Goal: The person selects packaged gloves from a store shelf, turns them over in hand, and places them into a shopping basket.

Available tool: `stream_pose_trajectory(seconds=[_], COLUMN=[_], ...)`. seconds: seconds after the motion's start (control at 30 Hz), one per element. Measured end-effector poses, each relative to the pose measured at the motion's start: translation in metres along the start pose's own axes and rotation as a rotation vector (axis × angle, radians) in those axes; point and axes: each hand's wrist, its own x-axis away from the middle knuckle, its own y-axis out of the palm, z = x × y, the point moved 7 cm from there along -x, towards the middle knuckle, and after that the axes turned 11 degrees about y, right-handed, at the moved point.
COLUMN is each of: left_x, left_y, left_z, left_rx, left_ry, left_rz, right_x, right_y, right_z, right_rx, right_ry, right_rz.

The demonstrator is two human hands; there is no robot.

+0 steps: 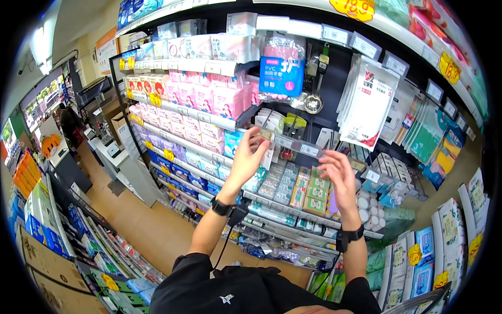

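A clear plastic strip with white price labels [297, 146] spans the gap between my two hands, in front of the shelves. My left hand [248, 159] has its thumb and fingers around the strip's left end, near a small brownish piece [265, 134]. At the other end, the bent fingers of my right hand [339, 178] meet the strip's edge. Behind the strip are small hanging goods, partly hidden. A blue-and-pink PVC glove pack [282, 73] hangs above, beside a metal ladle [314, 103]. White packets [366, 102] hang to the upper right.
Shelves of pink tissue packs [225, 100] run along the left. Below my hands stand small boxes [316, 193] and white rolls [370, 212]. More packed shelves [413, 261] flank me on the right. An aisle floor [123, 209] leads left to a counter [117, 162].
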Motion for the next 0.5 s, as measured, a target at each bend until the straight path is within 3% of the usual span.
stream_pose_trajectory(seconds=[0.1, 0.27, 0.5], left_x=[-0.054, -0.113, -0.154], left_y=[0.0, 0.003, 0.017], left_z=[-0.021, -0.051, -0.06], left_rx=[-0.198, -0.285, 0.003], left_ry=[0.121, 0.102, 0.101], left_rz=[0.021, 0.003, -0.146], right_x=[-0.056, -0.141, -0.202], right_y=[0.008, 0.01, 0.026], right_z=[0.013, 0.043, 0.053], right_rx=[0.053, 0.103, 0.218], right_ry=[-0.003, -0.032, -0.009], right_rz=[0.034, 0.105, 0.232])
